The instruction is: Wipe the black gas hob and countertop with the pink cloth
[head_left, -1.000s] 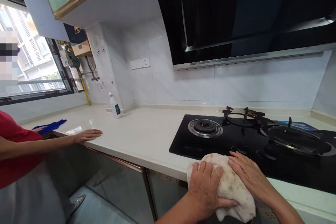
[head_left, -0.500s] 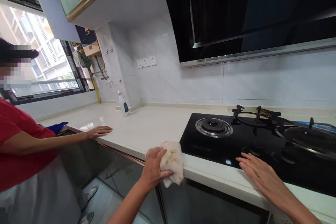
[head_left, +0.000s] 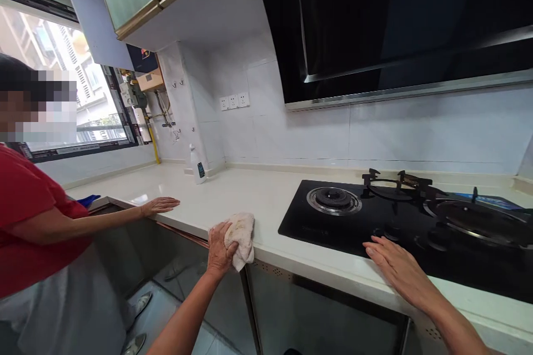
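Observation:
My left hand [head_left: 220, 247] is closed on a pale, stained cloth [head_left: 242, 238], pressing it over the front edge of the white countertop [head_left: 262, 197]. Part of the cloth hangs down past that edge. To the right, my right hand [head_left: 397, 266] lies flat with its fingers stretched out, at the front rim of the black gas stove [head_left: 328, 233]. Its fingertips are by the stove knobs, and nothing is in it.
A person in a red top [head_left: 37, 211] stands at the left, one hand [head_left: 160, 205] flat on the counter. A white spray bottle [head_left: 197, 165] stands near the wall. A pan support [head_left: 393, 188] sits askew on the stove. Overhead hangs a black range hood [head_left: 375, 28].
My left hand has slid the cloth leftward along the counter's front edge, away from the stove. My right hand still rests at the stove's front.

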The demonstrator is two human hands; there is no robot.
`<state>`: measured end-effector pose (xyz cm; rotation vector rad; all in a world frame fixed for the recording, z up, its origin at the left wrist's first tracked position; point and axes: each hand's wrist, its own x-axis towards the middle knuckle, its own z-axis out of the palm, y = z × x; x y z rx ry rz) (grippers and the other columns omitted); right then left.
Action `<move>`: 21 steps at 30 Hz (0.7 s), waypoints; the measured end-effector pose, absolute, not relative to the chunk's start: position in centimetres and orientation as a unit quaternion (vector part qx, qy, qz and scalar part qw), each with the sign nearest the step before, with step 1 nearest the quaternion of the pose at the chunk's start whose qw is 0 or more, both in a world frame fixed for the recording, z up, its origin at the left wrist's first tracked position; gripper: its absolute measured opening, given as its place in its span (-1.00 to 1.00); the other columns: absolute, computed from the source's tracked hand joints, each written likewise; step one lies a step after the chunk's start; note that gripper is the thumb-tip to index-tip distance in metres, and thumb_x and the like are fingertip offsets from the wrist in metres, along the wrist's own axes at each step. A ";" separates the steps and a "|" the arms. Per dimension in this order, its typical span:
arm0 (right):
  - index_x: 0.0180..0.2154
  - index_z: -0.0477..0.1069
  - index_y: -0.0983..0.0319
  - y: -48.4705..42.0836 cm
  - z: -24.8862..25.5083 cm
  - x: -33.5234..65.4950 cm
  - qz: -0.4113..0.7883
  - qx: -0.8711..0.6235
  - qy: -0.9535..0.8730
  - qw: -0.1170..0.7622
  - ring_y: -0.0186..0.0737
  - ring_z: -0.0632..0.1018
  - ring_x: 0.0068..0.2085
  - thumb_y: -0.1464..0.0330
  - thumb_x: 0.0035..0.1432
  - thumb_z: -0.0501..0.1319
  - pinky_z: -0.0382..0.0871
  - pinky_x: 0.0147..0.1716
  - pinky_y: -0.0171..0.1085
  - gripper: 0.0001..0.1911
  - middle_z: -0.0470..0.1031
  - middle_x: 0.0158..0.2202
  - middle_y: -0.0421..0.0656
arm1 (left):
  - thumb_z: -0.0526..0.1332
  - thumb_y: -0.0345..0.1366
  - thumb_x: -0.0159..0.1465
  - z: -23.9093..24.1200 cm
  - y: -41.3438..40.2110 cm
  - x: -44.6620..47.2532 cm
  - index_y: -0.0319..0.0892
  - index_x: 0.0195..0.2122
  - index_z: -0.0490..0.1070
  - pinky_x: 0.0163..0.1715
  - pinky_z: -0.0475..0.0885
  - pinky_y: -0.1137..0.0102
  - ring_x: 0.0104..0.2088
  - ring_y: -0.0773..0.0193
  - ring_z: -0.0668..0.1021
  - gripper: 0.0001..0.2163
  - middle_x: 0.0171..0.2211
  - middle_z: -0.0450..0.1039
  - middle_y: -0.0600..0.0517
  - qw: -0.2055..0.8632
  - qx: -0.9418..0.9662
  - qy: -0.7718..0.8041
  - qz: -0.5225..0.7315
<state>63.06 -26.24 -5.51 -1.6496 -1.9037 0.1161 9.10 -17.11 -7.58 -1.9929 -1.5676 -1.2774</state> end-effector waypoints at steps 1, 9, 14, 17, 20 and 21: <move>0.15 0.54 0.05 -26.3 -5.4 63.0 0.041 -0.620 -0.722 0.304 0.06 0.30 0.41 -0.15 0.38 -0.18 0.14 0.41 0.18 -0.27 0.42 0.33 -0.14 | -0.09 0.25 0.36 -7.5 -17.1 9.1 -0.21 0.20 0.41 0.43 0.04 -0.03 0.32 -0.10 0.35 -0.31 0.23 0.42 -0.22 0.139 -0.681 -0.558 -0.454; 0.16 0.53 0.03 -26.4 -5.2 62.3 0.038 -0.615 -0.722 0.314 0.04 0.28 0.43 -0.14 0.40 -0.16 0.11 0.41 0.16 -0.31 0.42 0.33 -0.14 | 0.06 -0.20 0.30 -3.5 -16.6 6.8 -0.17 0.17 0.34 0.42 0.11 -0.04 0.41 -0.05 0.23 -0.58 0.27 0.35 -0.18 0.073 -0.519 -0.691 -0.498; 0.16 0.52 0.03 -26.3 -5.5 62.1 0.028 -0.603 -0.728 0.326 0.06 0.27 0.43 -0.14 0.39 -0.13 0.08 0.42 0.17 -0.33 0.42 0.33 -0.13 | 0.18 -0.09 0.25 -2.3 -15.3 8.9 -0.29 0.25 0.22 0.40 0.06 -0.19 0.46 -0.29 0.09 -0.41 0.34 0.16 -0.36 0.041 -0.428 -0.734 -0.526; 0.17 0.52 0.02 -26.2 -5.6 62.1 0.029 -0.604 -0.727 0.324 0.10 0.26 0.43 -0.15 0.39 -0.13 0.07 0.41 0.21 -0.32 0.41 0.33 -0.12 | 0.25 -0.01 0.23 -3.5 -15.2 11.7 -0.26 0.33 0.10 0.39 0.04 -0.24 0.48 -0.36 0.00 -0.27 0.39 -0.01 -0.42 0.031 -0.399 -0.728 -0.557; 0.16 0.53 0.03 -26.2 -5.7 62.1 0.027 -0.600 -0.731 0.324 0.11 0.27 0.42 -0.15 0.39 -0.13 0.08 0.40 0.21 -0.31 0.42 0.33 -0.10 | 0.26 -0.03 0.24 -5.5 -16.0 15.3 -0.17 0.38 -0.04 0.37 0.06 -0.26 0.49 -0.32 -0.02 -0.23 0.41 -0.07 -0.42 0.030 -0.405 -0.695 -0.594; 0.16 0.53 0.04 -26.2 -5.8 62.1 0.026 -0.600 -0.731 0.324 0.11 0.27 0.42 -0.16 0.38 -0.13 0.09 0.40 0.21 -0.31 0.42 0.33 -0.09 | 0.26 -0.05 0.25 -6.2 -16.5 16.8 -0.14 0.39 -0.06 0.36 0.09 -0.25 0.49 -0.29 0.00 -0.23 0.41 -0.07 -0.42 0.031 -0.414 -0.681 -0.603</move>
